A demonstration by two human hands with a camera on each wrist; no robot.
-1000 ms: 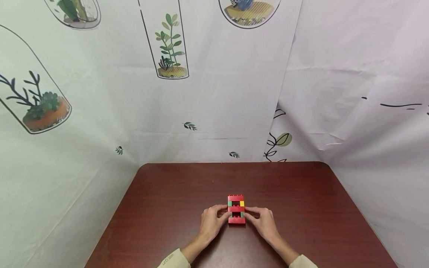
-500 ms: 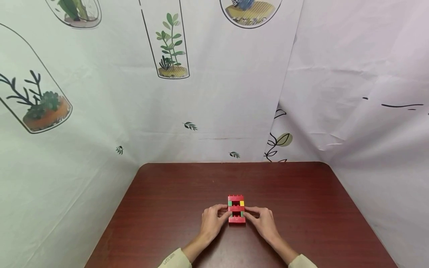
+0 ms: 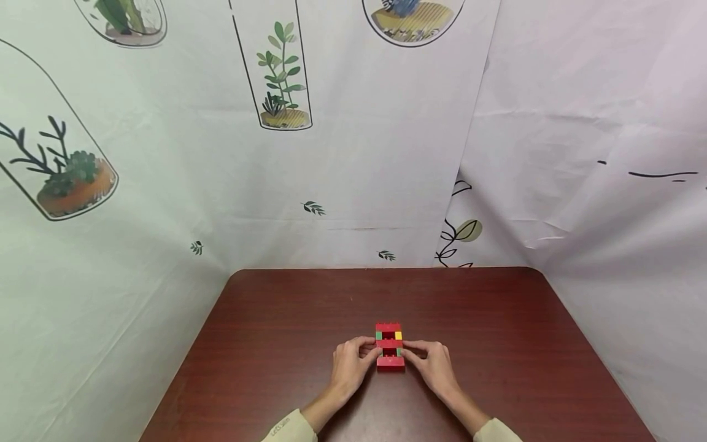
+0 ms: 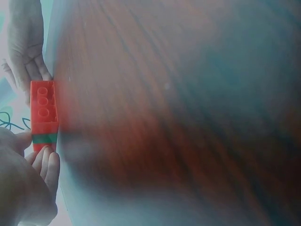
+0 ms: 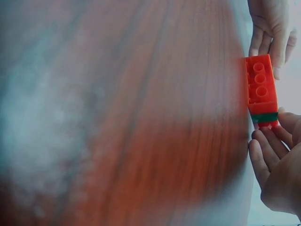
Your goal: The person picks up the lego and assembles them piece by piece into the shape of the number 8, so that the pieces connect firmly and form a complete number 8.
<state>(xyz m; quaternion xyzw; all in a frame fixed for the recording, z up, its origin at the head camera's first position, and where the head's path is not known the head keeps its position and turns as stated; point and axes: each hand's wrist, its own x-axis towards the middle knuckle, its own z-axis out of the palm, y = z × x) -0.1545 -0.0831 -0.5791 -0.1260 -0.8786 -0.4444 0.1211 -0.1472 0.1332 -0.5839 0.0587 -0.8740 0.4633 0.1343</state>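
A small stack of toy building bricks (image 3: pixel 389 344) sits between the two hands, with three red bricks spaced apart by small green and yellow ones. My left hand (image 3: pixel 347 366) pinches its left side between thumb and fingers. From the other side my right hand (image 3: pixel 437 367) pinches it the same way. In the left wrist view the hollow underside of the bottom red brick (image 4: pixel 43 101) faces the camera, tubes showing, so the stack is off the table. A green brick (image 5: pixel 265 117) shows beside the right thumb in the right wrist view.
The dark reddish-brown wooden table (image 3: pixel 287 307) has rounded far corners. Pale cloth (image 3: pixel 359 172) printed with plants in glass jars hangs behind it and along both sides.
The brick stack has tilted slightly, its upper red brick now a little lower in the head view. Both hands keep their grip in nearly the same place.
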